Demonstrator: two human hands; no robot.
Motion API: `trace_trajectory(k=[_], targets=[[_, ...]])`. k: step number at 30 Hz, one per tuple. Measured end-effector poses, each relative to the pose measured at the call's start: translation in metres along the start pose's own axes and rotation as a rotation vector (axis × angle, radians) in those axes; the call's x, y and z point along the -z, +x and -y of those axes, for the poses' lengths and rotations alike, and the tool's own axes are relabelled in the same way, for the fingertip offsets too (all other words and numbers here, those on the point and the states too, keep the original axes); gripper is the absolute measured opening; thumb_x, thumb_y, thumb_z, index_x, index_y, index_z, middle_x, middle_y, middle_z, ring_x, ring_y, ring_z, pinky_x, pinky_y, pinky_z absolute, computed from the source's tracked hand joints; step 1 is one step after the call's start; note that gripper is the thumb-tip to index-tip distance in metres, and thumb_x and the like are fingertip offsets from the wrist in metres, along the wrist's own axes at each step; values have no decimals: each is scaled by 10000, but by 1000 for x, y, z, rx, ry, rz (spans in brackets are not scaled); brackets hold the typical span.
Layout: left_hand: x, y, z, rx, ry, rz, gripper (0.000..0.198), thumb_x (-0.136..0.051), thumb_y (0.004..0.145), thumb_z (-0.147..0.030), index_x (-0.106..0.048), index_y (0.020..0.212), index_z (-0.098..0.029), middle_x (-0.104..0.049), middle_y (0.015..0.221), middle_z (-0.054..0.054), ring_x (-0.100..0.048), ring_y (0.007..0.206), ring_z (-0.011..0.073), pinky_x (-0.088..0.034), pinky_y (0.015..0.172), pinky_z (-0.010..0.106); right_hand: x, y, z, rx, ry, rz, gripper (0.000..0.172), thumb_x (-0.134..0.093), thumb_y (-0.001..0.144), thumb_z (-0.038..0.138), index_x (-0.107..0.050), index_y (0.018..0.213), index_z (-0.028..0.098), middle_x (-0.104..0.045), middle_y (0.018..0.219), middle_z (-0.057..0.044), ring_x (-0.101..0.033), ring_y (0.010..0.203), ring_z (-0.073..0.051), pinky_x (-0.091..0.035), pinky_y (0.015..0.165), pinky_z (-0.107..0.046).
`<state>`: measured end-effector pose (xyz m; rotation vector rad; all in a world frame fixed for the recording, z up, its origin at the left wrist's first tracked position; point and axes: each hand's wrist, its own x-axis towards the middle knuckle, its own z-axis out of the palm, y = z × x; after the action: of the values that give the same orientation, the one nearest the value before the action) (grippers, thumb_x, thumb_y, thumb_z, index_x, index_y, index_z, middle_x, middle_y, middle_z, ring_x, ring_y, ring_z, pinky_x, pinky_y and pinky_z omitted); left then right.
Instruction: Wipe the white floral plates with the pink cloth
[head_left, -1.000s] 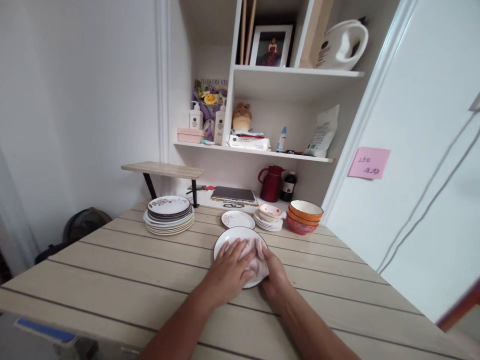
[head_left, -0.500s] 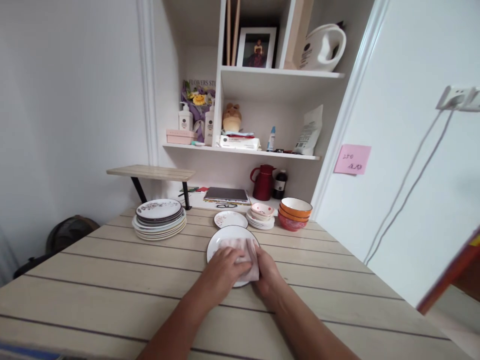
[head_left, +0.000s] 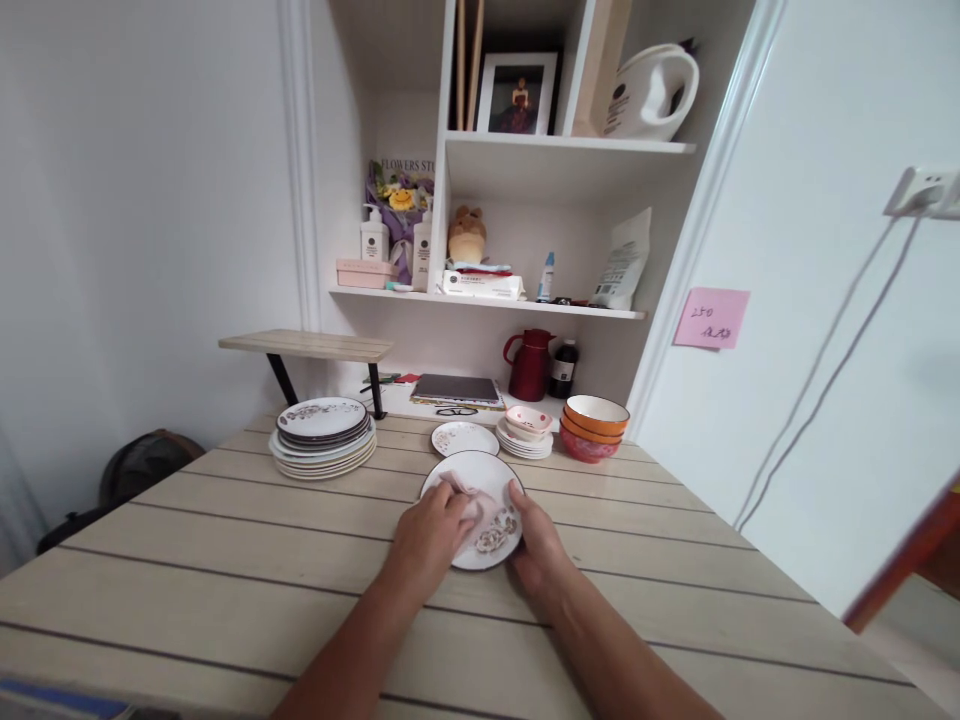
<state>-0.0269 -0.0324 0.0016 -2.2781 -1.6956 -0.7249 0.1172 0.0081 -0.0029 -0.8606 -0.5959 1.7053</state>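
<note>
A white plate with a dark rim and a brown flower pattern is tilted up toward me above the table. My right hand grips its right edge, thumb on the face and fingers behind. Bunched in my left hand is a pale pink cloth, pressed on the left half of the plate's face. Just behind lies a smaller flowered plate. To its right stands a stack of small dishes with a pink-patterned bowl on top.
At the table's left is a stack of plates, near a small raised wooden shelf. Stacked bowls stand at the right. Behind are a red jug, a dark bottle, a closed laptop and glasses.
My left hand and the cloth have slid left across the plate, and the cloth is now bunched up. The flower pattern at the plate's lower right has come into view.
</note>
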Motion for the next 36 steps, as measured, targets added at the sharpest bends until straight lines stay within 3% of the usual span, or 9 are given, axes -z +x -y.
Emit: trace_trajectory(k=[7,11,14,18,21,24,29,32,36], targets=[[-6,-3,-15,-252,-329,56,363,-531,842,-124,-576,1176,-260,-512,1254,64,-549,1088,196,-505,882,311,3,-2,1,28,-85,77,335,-642,803,408,-641,983,126,-741,790,-89,-690,690,-223,-532,634,-327],[-9,1,-9,-160,-390,-11,418,-555,812,-87,-585,1186,-270,-474,1296,63,-539,1114,192,-491,936,324,-1,-6,-2,58,-85,118,383,-650,797,405,-626,1074,142,-752,873,-91,-698,730,-228,-536,653,-331],[-9,5,1,33,-258,-68,387,-549,827,-102,-593,1172,-270,-493,1234,65,-544,1095,201,-486,933,352,-4,-8,-4,79,-62,127,365,-650,798,372,-619,1100,169,-756,884,-71,-701,754,-220,-542,730,-348],[-6,4,8,216,-77,-62,291,-519,875,-172,-590,1150,-238,-521,1153,82,-555,1064,231,-508,832,340,-6,-8,-6,71,-57,90,309,-629,812,353,-633,1055,162,-758,880,-81,-704,789,-225,-541,780,-364],[-6,1,3,174,-45,-24,252,-485,900,-207,-579,1133,-224,-536,1153,87,-562,1041,231,-512,780,325,-5,-7,-4,55,-32,48,311,-613,824,354,-625,1073,168,-758,890,-78,-705,814,-225,-541,786,-364],[-9,-2,-5,16,-108,20,257,-483,899,-196,-560,1142,-231,-539,1161,68,-553,1060,205,-500,822,303,-2,-6,-1,38,-27,19,327,-615,822,379,-618,1074,171,-756,869,-73,-704,797,-230,-546,747,-361],[-15,-4,-13,-172,-275,34,285,-495,882,-160,-563,1144,-251,-538,1102,37,-565,945,158,-497,790,257,0,-6,-2,54,-63,87,247,-669,781,364,-638,938,175,-738,756,-37,-687,701,-202,-529,649,-301],[-18,-1,-10,-148,-291,-47,281,-489,883,-154,-583,1130,-250,-535,1071,38,-560,936,158,-498,800,267,-1,-7,-5,55,-86,146,267,-675,776,378,-647,945,173,-743,789,-41,-681,684,-194,-528,665,-305],[-17,5,0,30,-214,-150,265,-456,911,-190,-597,1131,-233,-535,1057,62,-555,974,193,-493,839,330,-5,-11,-7,43,-130,170,383,-682,771,384,-639,1090,176,-755,893,-63,-696,774,-210,-527,761,-334]])
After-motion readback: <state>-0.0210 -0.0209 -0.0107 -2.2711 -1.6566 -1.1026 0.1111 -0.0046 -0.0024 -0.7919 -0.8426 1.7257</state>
